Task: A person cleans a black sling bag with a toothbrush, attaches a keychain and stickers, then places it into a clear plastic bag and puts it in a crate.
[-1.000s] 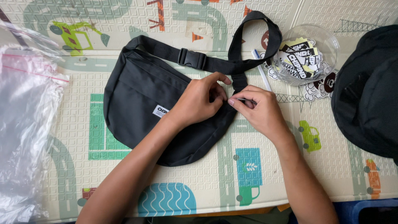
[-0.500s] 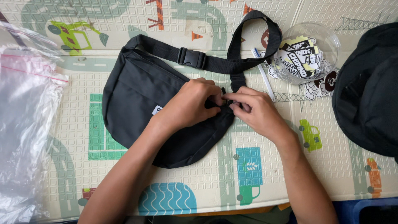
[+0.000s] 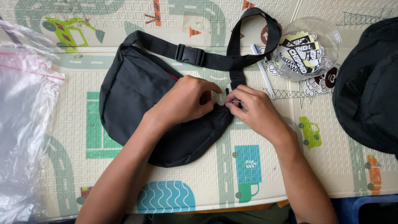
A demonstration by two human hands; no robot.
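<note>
A black sling bag lies flat on a printed play mat, its strap with a plastic buckle looping up toward the top right. My left hand rests on the bag's right end, fingers curled and pinching the fabric near the strap's base. My right hand sits just beside it and pinches a small silvery metal piece between thumb and forefinger at the bag's tip. The two hands nearly touch. What the metal piece attaches to is hidden by my fingers.
A clear round container with stickers stands at the top right, a white toothbrush lying beside it. A black fabric item fills the right edge. A clear zip bag covers the left side. The mat's front edge runs along the bottom.
Both hands have closed in on the bag's right tip. The left hand slid a little right over the bag, covering its small white label, and the bag shifted slightly.
</note>
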